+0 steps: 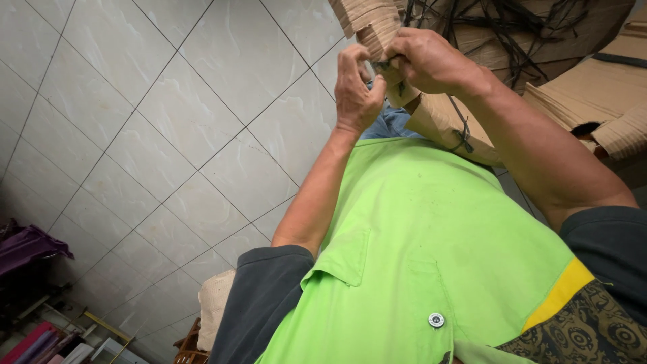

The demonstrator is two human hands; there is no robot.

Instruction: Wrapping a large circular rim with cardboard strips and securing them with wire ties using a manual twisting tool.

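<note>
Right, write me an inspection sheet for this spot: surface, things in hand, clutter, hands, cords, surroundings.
Surface: pale marbled floor tiles with dark grout lines; no table seen.
Things in hand: stack of folded brown cardboard pieces, plus a small dark item pinched between both hands, too small to tell.
Clutter: more flat brown cardboard sheets at the right.
Hands: left hand pinches with its fingertips; right hand closed at the same spot.
Cords: black plastic straps in a loose tangle over the cardboard.
Surroundings: purple cloth, cream cushion on a wooden seat, person's lime-green shirt.
</note>
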